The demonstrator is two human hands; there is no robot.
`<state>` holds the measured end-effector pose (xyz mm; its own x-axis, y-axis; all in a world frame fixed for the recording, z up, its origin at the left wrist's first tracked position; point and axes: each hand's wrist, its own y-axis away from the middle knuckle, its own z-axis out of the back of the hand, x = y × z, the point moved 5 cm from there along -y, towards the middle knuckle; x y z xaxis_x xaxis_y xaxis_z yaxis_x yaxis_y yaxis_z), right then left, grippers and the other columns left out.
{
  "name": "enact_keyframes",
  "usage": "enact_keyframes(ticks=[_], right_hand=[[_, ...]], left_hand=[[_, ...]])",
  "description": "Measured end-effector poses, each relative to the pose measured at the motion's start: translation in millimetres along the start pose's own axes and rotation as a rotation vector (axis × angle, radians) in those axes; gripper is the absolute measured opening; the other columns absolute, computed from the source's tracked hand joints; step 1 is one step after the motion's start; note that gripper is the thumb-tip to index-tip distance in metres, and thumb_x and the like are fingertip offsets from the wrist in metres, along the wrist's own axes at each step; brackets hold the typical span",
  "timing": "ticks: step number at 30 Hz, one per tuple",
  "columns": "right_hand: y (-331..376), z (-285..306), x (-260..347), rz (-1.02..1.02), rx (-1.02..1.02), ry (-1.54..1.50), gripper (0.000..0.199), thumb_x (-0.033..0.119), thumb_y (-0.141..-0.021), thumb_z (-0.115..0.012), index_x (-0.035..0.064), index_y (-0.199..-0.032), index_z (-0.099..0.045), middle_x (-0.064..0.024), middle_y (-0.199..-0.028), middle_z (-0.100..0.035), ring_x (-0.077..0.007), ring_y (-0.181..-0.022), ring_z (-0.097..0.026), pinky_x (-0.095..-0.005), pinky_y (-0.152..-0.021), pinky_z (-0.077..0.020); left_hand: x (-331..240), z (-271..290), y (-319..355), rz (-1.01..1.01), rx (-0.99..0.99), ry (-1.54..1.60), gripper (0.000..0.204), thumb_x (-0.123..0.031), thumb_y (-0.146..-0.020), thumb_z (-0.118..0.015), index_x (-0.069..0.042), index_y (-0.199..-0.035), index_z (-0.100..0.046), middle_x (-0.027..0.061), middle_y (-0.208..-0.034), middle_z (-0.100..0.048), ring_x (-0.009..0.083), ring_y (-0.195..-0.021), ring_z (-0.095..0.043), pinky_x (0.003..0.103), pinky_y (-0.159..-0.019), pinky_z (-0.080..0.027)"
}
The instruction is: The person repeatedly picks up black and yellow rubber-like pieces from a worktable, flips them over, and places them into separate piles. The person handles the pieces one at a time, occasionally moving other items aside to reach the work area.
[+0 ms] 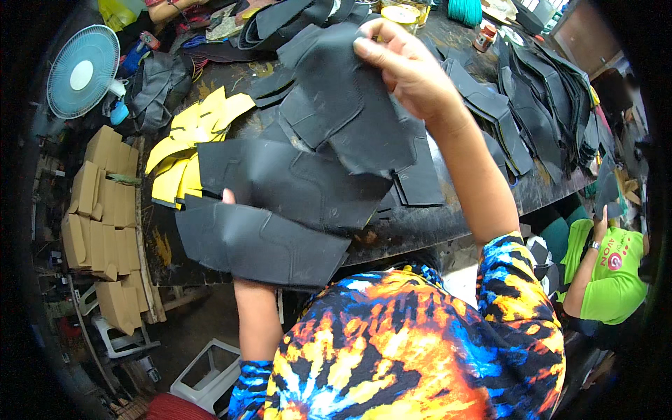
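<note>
My right hand [406,66] pinches the upper corner of a black, leather-like cut piece [371,119], lifted over the dark table. Under it lies a broad black cut piece [273,178] with a faint stitched or creased line. My left hand [228,197] grips a curved black cut piece [259,241] at the table's near edge; only the thumb shows above it, and the other fingers are hidden beneath. Just left of the lifted piece, yellow cut pieces [199,126] lie in a loose pile. More flat black pieces [420,175] rest behind and below.
Stacks of black pieces [546,105] cover the table's right side. A blue-bladed fan [82,73] stands far left, above cardboard boxes [112,203]. Teal thread [465,10] and a small jar [484,36] sit at the back. A person in a lime shirt [612,269] is at right.
</note>
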<state>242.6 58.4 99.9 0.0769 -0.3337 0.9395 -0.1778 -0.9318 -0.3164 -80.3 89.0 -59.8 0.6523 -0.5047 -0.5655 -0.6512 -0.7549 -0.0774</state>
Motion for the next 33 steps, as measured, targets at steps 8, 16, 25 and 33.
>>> enact_keyframes(ticks=[8,16,25,33], right_hand=[[32,29,58,0.189,-0.032,-0.225,0.029,0.006,-0.097,-0.062,0.0089,-0.124,-0.051,-0.0022,-0.107,-0.064,-0.0076,-0.096,-0.062,-0.0193,-0.078,-0.0514],[54,17,1,0.237,-0.221,-0.080,0.036,0.009,-0.094,-0.068,0.0067,-0.128,-0.055,-0.0048,-0.109,-0.066,-0.0107,-0.101,-0.061,-0.0237,-0.091,-0.0455],[90,-6,-79,-0.192,-0.229,0.769,0.060,0.012,-0.077,-0.084,0.0062,-0.129,-0.056,-0.0093,-0.089,-0.071,-0.0155,-0.078,-0.067,-0.0309,-0.074,-0.0554],[67,-25,-33,-0.075,-0.027,0.506,0.039,0.022,-0.095,-0.070,0.0049,-0.129,-0.063,-0.0071,-0.113,-0.069,-0.0135,-0.102,-0.063,-0.0279,-0.092,-0.0503]], left_hand=[[-40,-28,40,-0.145,-0.661,-0.332,0.059,-0.046,-0.102,-0.047,-0.005,-0.146,-0.046,0.0122,-0.142,-0.054,0.0283,-0.127,-0.054,0.045,-0.109,-0.043],[-55,-47,52,-0.229,-0.552,-0.396,0.061,-0.045,-0.102,-0.046,-0.005,-0.148,-0.044,0.0125,-0.144,-0.052,0.0282,-0.128,-0.054,0.045,-0.110,-0.042],[-39,-28,6,-0.188,-0.551,-0.449,0.050,-0.034,-0.104,-0.048,-0.001,-0.143,-0.050,0.0092,-0.134,-0.060,0.0218,-0.118,-0.059,0.039,-0.108,-0.043],[-37,-49,-18,-0.504,-0.262,-1.714,0.051,-0.032,-0.103,-0.044,-0.004,-0.145,-0.044,0.0113,-0.135,-0.052,0.0228,-0.124,-0.048,0.044,-0.111,-0.035]])
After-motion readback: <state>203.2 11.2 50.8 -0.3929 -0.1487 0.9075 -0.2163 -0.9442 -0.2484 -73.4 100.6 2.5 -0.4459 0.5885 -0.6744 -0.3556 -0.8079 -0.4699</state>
